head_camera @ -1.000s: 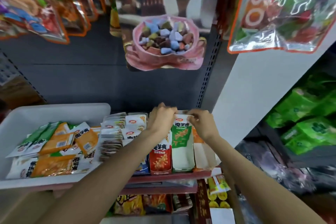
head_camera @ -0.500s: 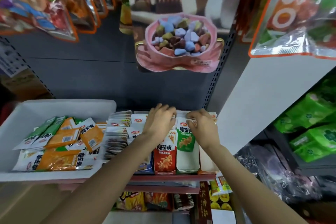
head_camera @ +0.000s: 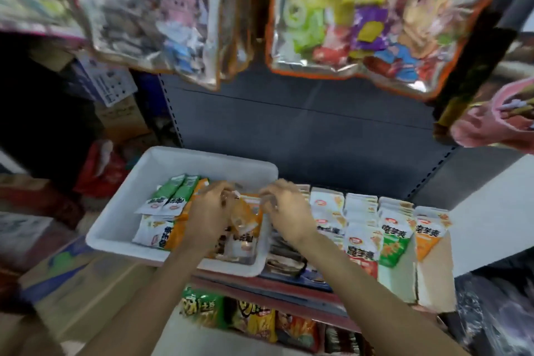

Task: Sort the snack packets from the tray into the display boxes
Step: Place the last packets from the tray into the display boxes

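Two hands meet over the white tray (head_camera: 121,228) as I watch from the head camera; the left hand (head_camera: 209,218) and the right hand (head_camera: 284,211) both have their fingers curled around an orange snack packet (head_camera: 245,218), which they hold between them just above the tray's right half, the left grip on its left edge and the right grip at its upper right corner; motion blur keeps me from telling how firmly either grip pinches. The tray sits on the shelf at about 9 o'clock from the hands; inside it, green packets (head_camera: 170,193) lie at 10 o'clock, a white and orange packet (head_camera: 157,235) at 8 o'clock, and more packets (head_camera: 239,246) lie partly hidden under the forearms at 6 o'clock. The display boxes (head_camera: 433,277) stand side by side at 3 o'clock from the hands, touching the tray's right wall at their near end; they hold upright rows of white, red, green and orange packets (head_camera: 390,240), and the rightmost box shows a bare cardboard side. Large clear bags of mixed sweets (head_camera: 346,14) hang at 12 o'clock in front of the grey back panel (head_camera: 303,136); a pink bag (head_camera: 497,118) hangs at 2 o'clock; bright snack bags (head_camera: 254,318) fill the lower shelf at 6 o'clock; a cardboard carton (head_camera: 81,292) sits at 8 o'clock.
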